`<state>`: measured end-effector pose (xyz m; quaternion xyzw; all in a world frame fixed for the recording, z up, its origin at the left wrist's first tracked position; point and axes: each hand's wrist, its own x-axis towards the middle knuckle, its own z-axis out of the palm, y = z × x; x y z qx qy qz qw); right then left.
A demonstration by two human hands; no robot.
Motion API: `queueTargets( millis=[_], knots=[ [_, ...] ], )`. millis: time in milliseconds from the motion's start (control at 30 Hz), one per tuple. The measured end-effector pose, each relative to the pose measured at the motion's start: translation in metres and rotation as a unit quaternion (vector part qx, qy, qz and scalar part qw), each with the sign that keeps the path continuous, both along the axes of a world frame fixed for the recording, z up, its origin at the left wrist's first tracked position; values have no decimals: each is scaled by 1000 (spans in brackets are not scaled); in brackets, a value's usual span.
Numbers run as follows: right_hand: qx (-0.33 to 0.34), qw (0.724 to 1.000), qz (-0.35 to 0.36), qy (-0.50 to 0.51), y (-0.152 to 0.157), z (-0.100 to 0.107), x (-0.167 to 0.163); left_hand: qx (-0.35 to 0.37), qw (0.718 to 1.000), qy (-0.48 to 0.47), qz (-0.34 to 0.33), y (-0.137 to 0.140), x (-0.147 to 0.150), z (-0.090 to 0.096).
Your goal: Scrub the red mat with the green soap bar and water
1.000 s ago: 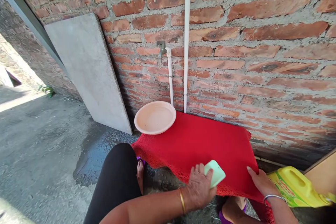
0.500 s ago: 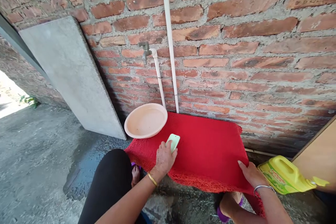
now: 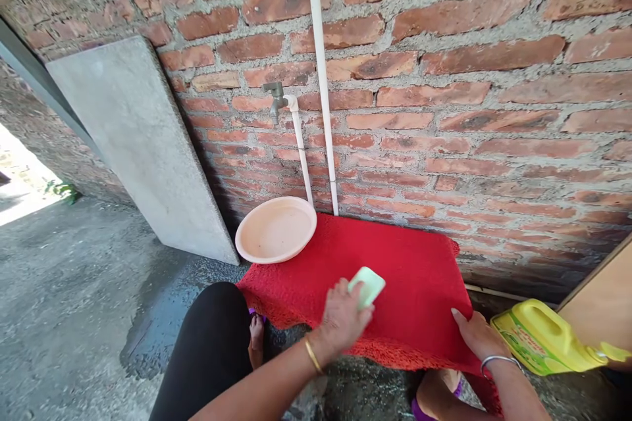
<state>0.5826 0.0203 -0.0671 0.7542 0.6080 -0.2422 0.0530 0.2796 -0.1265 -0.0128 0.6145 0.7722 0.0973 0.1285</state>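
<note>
My left hand (image 3: 343, 317) grips a pale green scrub brush (image 3: 369, 286) over the middle of the red cloth (image 3: 409, 263). The brush has rounded corners and its underside is hidden. At the right front corner my right hand (image 3: 480, 335) clasps the cloth's edge, thumb on top and fingers hidden below. The cloth lies flat over a low support that it covers, and its fringed edge hangs down in front. A pale pink basin (image 3: 276, 230) stands at the left back end of the cloth.
A grey tap (image 3: 276, 100) on a white pipe (image 3: 302, 151) is fixed to the brick wall above the basin. A concrete slab (image 3: 143, 145) leans at left. At right lies a yellow detergent jug (image 3: 548, 339). The concrete floor (image 3: 83, 316) is partly wet.
My left hand has slid to the right across the cloth with the brush, which is now turned more crosswise. My right hand keeps its grip on the cloth's edge.
</note>
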Motion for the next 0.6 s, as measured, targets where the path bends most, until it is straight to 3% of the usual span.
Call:
queueTargets(
  millis=[133, 233, 300, 433, 533, 600],
  knots=[
    [-37, 999, -10, 10, -3, 6, -4, 15, 985, 88, 150, 7, -81, 3],
    [-46, 999, -12, 18, -6, 10, -6, 18, 977, 112, 178, 10, -91, -5],
    [-47, 999, -11, 24, -8, 12, -6, 21, 982, 114, 149, 13, -67, -15],
    [-36, 999, -7, 40, -9, 14, -3, 17, 997, 79, 3, 15, 27, -33],
    [-23, 998, -16, 52, -8, 11, 0, -6, 992, -10, -125, 15, 90, -33],
    [-19, 998, -17, 55, -7, 10, 0, -13, 983, -63, -171, 18, 107, -25]
  ],
)
